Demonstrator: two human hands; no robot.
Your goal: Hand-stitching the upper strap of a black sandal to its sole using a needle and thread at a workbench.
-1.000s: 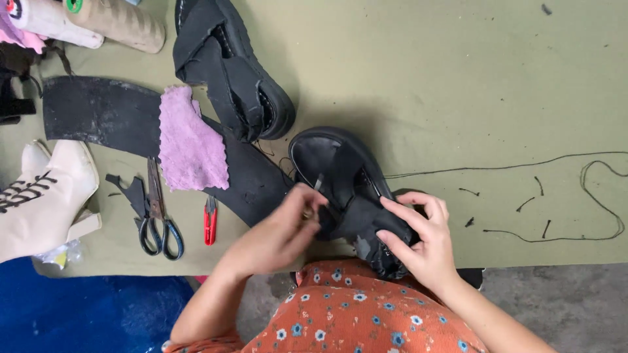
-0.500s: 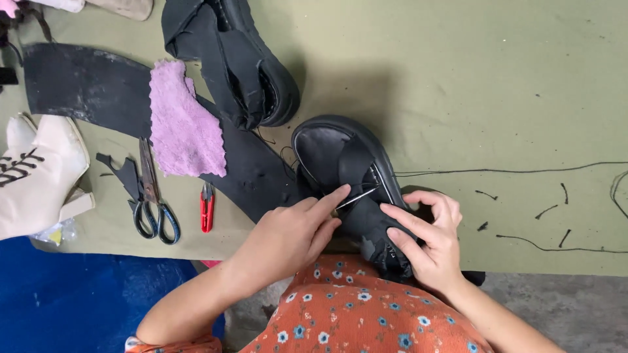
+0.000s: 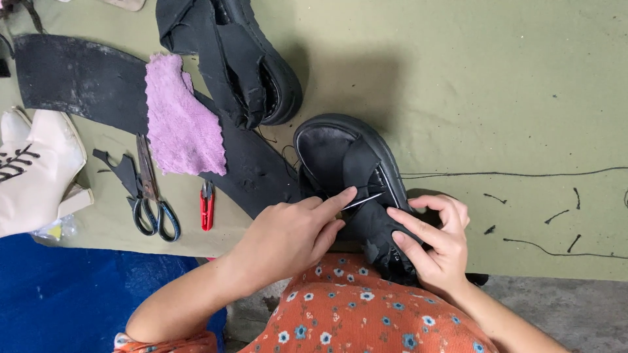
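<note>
Altogether two black shoes (image 3: 347,170), one needle (image 3: 364,201), two hands (image 3: 288,238)

An olive-green cloth (image 3: 497,85) is covering the tabletop, taking soft even light. Along the near edge grey concrete floor (image 3: 575,307) is showing, and a blue tarpaulin (image 3: 59,294) is lying lower left.

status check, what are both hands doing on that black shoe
Left hand pinching a needle against the black shoe. Right hand gripping the shoe's near end. Second black shoe and scissors lie apart, nothing in the way.
</note>
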